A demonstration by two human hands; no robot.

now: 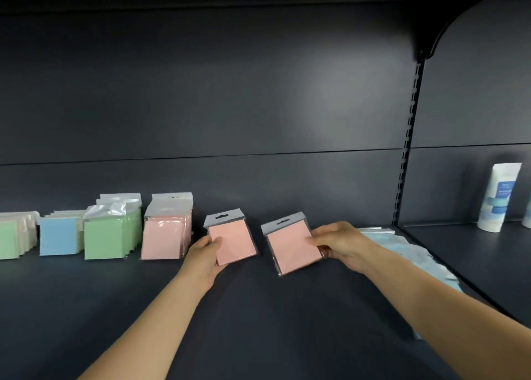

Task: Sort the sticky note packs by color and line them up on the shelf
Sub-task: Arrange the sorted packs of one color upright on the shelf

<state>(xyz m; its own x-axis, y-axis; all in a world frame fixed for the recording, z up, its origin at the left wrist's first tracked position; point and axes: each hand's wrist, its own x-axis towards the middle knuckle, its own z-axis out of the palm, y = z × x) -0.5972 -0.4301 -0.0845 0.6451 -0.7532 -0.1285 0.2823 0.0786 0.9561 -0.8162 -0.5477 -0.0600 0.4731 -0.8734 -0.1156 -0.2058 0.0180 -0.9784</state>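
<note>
Far-left green packs (11, 240) cut by frame edge; blue packs (408, 253) partly behind right arm; tube (498, 197) label illegible.

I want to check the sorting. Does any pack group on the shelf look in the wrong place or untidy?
Yes. The blue stack stands between two green stacks, so green is split. At the right, blue packs lie flat in a loose heap, not lined up. Each hand holds a tilted pink pack.
</note>
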